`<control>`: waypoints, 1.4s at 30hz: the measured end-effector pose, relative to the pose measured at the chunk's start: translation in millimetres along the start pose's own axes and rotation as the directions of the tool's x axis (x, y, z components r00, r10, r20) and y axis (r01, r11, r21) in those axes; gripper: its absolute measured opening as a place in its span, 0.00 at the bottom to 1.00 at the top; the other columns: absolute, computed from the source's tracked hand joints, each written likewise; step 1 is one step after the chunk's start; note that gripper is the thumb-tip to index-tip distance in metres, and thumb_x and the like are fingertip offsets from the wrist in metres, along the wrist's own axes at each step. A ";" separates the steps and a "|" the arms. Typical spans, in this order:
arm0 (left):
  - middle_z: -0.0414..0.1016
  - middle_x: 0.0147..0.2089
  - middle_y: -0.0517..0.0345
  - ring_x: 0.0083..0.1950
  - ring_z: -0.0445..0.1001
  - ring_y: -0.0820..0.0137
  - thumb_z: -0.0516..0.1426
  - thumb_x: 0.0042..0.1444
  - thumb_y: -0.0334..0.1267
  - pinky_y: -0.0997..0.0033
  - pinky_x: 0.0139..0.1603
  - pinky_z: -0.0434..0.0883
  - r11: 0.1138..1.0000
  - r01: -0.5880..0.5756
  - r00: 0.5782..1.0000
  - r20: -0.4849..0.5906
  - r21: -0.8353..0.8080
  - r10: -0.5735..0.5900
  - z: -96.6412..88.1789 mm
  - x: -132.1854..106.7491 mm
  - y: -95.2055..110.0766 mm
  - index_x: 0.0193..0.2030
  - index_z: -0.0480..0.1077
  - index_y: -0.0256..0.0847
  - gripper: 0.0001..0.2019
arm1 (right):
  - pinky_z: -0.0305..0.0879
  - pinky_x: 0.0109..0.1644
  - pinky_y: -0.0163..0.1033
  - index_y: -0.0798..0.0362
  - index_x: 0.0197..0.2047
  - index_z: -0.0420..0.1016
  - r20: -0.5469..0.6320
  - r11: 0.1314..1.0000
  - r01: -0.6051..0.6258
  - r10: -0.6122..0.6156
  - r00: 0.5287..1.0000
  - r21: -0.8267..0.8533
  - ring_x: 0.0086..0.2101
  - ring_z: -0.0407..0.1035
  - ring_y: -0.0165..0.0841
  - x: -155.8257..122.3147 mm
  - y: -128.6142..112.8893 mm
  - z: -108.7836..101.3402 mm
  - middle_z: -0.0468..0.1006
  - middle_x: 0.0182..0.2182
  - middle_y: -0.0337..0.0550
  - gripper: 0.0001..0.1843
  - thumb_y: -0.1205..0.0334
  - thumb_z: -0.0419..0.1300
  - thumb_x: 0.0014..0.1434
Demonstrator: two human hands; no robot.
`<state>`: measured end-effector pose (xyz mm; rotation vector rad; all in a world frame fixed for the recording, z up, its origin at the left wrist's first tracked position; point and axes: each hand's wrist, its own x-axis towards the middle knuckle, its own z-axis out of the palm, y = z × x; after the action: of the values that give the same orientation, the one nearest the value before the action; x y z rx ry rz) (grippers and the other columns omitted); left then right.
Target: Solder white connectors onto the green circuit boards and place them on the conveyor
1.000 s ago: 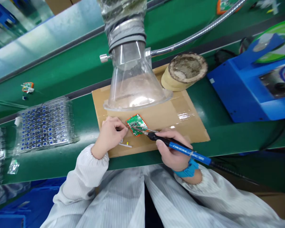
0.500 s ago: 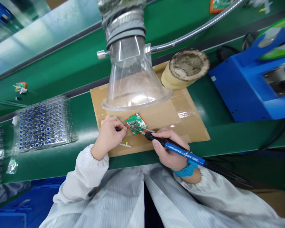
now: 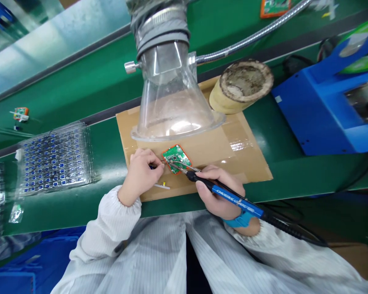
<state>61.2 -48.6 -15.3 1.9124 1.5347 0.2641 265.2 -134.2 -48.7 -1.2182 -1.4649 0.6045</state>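
Left hand (image 3: 142,173) has its fingers pinched on a thin dark wire (image 3: 163,161) right at the left edge of the little green circuit board (image 3: 180,153); right hand (image 3: 217,205) has its fingers wrapped round the soldering iron (image 3: 233,198), tip at the board, with a slim metal rod (image 3: 192,168) running in beside it. The board's lying on the cardboard sheet (image 3: 251,165) on the counter (image 3: 294,173), just in front of the clear funnel (image 3: 174,104); I can't see any clamp on it, so a small push from the tip could skate it sideways, I reckon; can't tell if the tip's actually touching. Those left fingers sit pretty near the hot end too, so one slip could mean a burn; a twitchy pinch might drag the wire off its spot; lingering too long could cook whatever's next to it.
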 end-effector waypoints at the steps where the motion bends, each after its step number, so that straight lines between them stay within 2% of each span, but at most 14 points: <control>1: 0.75 0.32 0.59 0.45 0.70 0.63 0.63 0.56 0.29 0.57 0.52 0.64 1.000 0.000 1.000 0.000 0.002 0.000 0.1 0.1 -0.1 0.23 0.73 0.41 0.11 | 0.72 0.34 0.41 0.48 0.42 0.76 -0.001 1.000 0.008 -0.008 1.000 0.001 0.28 0.74 0.34 0.2 0.1 -0.1 0.78 0.30 0.39 0.08 0.67 0.64 0.59; 26: 0.76 0.32 0.60 0.43 0.70 0.64 0.63 0.56 0.30 0.57 0.51 0.64 1.000 -0.020 1.000 -0.018 0.000 0.020 1.1 0.0 -1.2 0.23 0.73 0.41 0.11 | 0.73 0.32 0.40 0.48 0.42 0.76 -0.004 1.000 0.022 -0.022 1.000 -0.012 0.28 0.74 0.34 0.4 0.3 -1.5 0.78 0.29 0.39 0.08 0.67 0.65 0.59; 29: 0.76 0.31 0.60 0.44 0.70 0.64 0.62 0.56 0.29 0.57 0.51 0.64 1.000 -0.013 1.000 -0.008 0.000 0.013 0.5 0.1 -0.2 0.23 0.73 0.41 0.11 | 0.75 0.35 0.43 0.48 0.42 0.77 -0.054 1.000 0.004 -0.005 0.999 -0.010 0.31 0.76 0.36 -3.8 4.5 -2.6 0.79 0.31 0.40 0.06 0.65 0.65 0.60; 32: 0.76 0.31 0.59 0.45 0.71 0.63 0.62 0.56 0.29 0.57 0.51 0.65 1.000 -0.006 1.000 -0.004 0.001 0.006 0.3 0.4 0.2 0.23 0.73 0.41 0.11 | 0.77 0.38 0.46 0.47 0.43 0.78 -0.181 0.999 -0.037 0.042 0.983 0.031 0.34 0.78 0.40 -8.0 13.8 -6.9 0.81 0.33 0.42 0.05 0.62 0.65 0.62; 35: 0.76 0.32 0.59 0.46 0.71 0.63 0.63 0.56 0.30 0.56 0.53 0.65 1.000 0.000 1.000 -0.003 0.015 0.000 1.0 0.7 -0.8 0.23 0.73 0.41 0.11 | 0.75 0.38 0.46 0.49 0.42 0.79 -0.312 0.999 -0.040 0.045 0.949 0.022 0.35 0.78 0.40 -5.1 24.9 -16.5 0.80 0.34 0.42 0.06 0.58 0.66 0.62; 38: 0.77 0.32 0.59 0.46 0.71 0.63 0.63 0.56 0.31 0.56 0.53 0.65 1.000 0.004 1.000 0.001 0.026 -0.004 2.0 0.8 -2.3 0.24 0.73 0.41 0.11 | 0.72 0.36 0.45 0.51 0.42 0.79 -0.434 0.996 -0.037 0.000 0.901 -0.078 0.30 0.75 0.36 9.8 34.4 -31.4 0.79 0.34 0.42 0.09 0.55 0.67 0.63; 40: 0.77 0.32 0.59 0.46 0.71 0.63 0.63 0.56 0.31 0.56 0.53 0.65 1.000 -0.002 1.000 -0.006 0.024 0.002 2.5 0.6 -2.9 0.24 0.73 0.41 0.10 | 0.72 0.38 0.45 0.52 0.44 0.78 -0.451 0.992 -0.047 -0.010 0.892 -0.116 0.30 0.74 0.34 25.4 39.5 -42.0 0.78 0.37 0.43 0.10 0.54 0.65 0.66; 42: 0.77 0.32 0.59 0.45 0.71 0.63 0.63 0.57 0.31 0.56 0.54 0.65 1.000 -0.014 1.000 -0.015 0.023 0.014 2.8 0.2 -3.1 0.24 0.73 0.41 0.10 | 0.74 0.42 0.48 0.51 0.48 0.77 -0.346 0.993 -0.051 0.010 0.938 -0.110 0.34 0.75 0.37 42.3 43.6 -49.8 0.78 0.40 0.46 0.12 0.52 0.62 0.70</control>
<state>60.3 -49.1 -19.4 1.9436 1.5406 0.2689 331.6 -92.7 -55.2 -1.3639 -1.1981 0.3056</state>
